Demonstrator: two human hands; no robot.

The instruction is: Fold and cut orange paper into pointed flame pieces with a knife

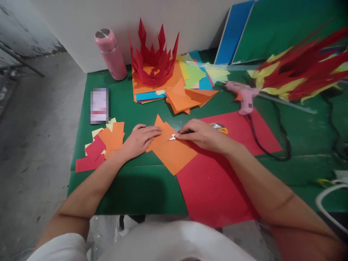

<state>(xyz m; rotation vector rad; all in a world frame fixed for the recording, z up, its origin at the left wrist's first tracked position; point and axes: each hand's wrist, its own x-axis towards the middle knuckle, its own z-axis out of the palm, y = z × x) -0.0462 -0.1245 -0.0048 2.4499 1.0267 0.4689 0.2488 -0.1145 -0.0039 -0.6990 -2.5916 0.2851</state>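
Observation:
My left hand (141, 139) lies flat on a piece of orange paper (175, 159), fingers stretched out over its left part. This orange paper has a raised pointed corner and overlaps a large red sheet (214, 188). From the right, my right hand (208, 136) pinches a pointed silver blade (172, 137), its tip touching the orange paper. The rest of the tool is hidden by the fingers. Just behind the right hand, a yellow and grey curved piece (219, 128) shows on the red sheet; whether it joins the blade I cannot tell.
Cut orange, red and yellow pieces (112, 136) lie at left, below a blurred phone-like object (99, 106). Behind stand a pink bottle (111, 56) and red paper crown (153, 69), beside folded orange paper (183, 98). A pink glue gun (244, 95) and red-yellow paper flames (293, 72) are right.

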